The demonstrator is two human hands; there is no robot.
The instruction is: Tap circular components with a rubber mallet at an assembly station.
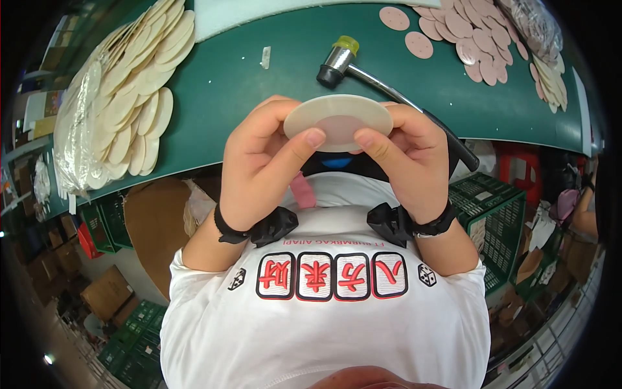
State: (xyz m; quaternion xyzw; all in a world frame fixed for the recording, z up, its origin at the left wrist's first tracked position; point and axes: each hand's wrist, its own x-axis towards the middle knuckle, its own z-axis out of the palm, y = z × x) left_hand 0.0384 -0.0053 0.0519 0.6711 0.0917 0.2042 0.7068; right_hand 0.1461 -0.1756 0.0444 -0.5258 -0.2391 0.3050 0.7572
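Between both hands, over the near edge of the green table (272, 78), is a thin cream oval disc (340, 105). A smaller pink round disc (337, 132) lies flat against its face. My left hand (259, 159) grips the left rim, thumb on top and fingers bent behind. My right hand (416, 159) pinches the right rim the same way. The fingers behind the disc are partly hidden. Just beyond lies a mallet (338, 63) with a yellow and a black face; its dark handle runs behind my right hand.
A large pile of cream discs (139, 97), partly in clear plastic, covers the table's left. Pink discs (476, 32) are heaped at the far right, beside a few cream ones (551, 84). A white sheet (259, 14) lies at the back. Green crates (495, 223) stand below at right.
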